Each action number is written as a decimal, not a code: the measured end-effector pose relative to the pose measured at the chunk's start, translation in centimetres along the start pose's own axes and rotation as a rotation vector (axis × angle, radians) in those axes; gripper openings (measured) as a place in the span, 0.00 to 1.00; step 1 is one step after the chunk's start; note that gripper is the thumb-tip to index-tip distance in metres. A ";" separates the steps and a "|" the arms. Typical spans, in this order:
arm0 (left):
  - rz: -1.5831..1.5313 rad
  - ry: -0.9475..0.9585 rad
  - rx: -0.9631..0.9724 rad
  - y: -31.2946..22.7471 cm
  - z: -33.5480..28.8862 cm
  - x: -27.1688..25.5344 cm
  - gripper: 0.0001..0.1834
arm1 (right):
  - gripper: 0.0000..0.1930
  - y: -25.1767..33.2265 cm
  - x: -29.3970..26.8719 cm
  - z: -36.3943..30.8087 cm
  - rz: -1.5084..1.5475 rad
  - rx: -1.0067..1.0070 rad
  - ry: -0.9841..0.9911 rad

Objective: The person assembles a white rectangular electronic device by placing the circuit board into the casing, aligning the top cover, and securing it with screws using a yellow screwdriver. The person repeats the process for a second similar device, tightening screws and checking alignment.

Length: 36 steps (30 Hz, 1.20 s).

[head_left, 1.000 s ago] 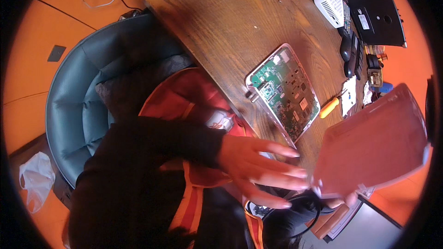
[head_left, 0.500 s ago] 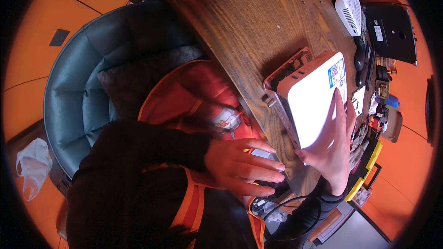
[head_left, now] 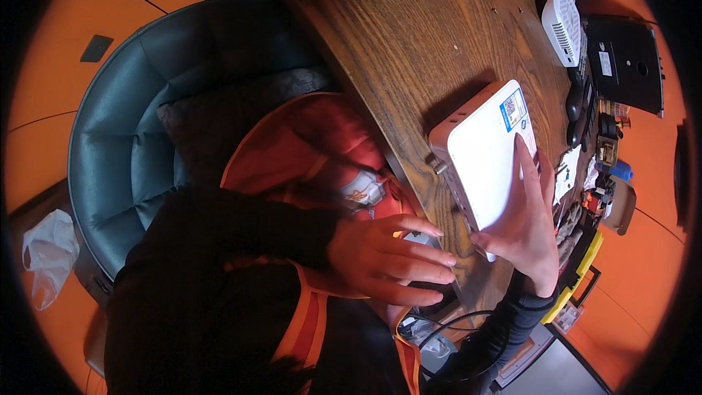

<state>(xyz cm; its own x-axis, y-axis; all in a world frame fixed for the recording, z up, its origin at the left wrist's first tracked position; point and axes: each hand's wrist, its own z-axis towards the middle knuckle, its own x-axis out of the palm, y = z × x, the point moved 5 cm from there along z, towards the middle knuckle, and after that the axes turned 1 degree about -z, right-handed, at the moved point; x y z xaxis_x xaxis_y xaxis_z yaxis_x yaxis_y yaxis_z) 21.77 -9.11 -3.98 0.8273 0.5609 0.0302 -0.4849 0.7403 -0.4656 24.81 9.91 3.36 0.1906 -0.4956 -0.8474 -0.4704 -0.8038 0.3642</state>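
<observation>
A white network box (head_left: 479,168) with rounded corners, a blue-and-white label, ports and a metal stub connector along its side rests on the wooden table near its edge. My right hand (head_left: 523,223) is on the box, its thumb at the near corner and its fingers stretched over the pale face toward the far side. The two halves of the casing appear closed together. My left hand (head_left: 391,257), fingers apart and holding nothing, hovers by the table's edge, left of the box and not touching it.
The wooden table (head_left: 395,36) carries a white vented device (head_left: 561,18), a black handset-like object (head_left: 578,106), a black panel (head_left: 625,66) and several small items along its far side. A teal padded chair (head_left: 117,153) stands left. A white plastic bag (head_left: 50,256) lies lower left.
The white casing half, earlier tilted off its base with the inside showing, now sits down over it. My right hand moved along with it. My left hand has hardly moved.
</observation>
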 end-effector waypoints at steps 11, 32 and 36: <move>0.038 -0.012 0.009 0.1 0.0 -0.1 0.16 | 0.65 -0.5 0.1 -0.3 -0.032 -0.005 -0.028; 0.020 0.047 -0.004 0.3 -0.5 0.4 0.17 | 0.62 0.6 0.3 -0.4 -0.072 -0.068 -0.004; 0.138 -0.082 0.023 0.8 0.1 -0.5 0.17 | 0.61 0.6 0.2 -0.3 -0.046 -0.100 -0.012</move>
<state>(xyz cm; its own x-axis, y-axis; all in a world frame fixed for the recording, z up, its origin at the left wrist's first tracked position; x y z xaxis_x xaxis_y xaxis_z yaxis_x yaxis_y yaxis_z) 20.91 -8.75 -4.33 0.7268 0.6857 0.0400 -0.5998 0.6619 -0.4496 24.78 9.22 3.49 0.1993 -0.4542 -0.8683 -0.3734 -0.8544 0.3612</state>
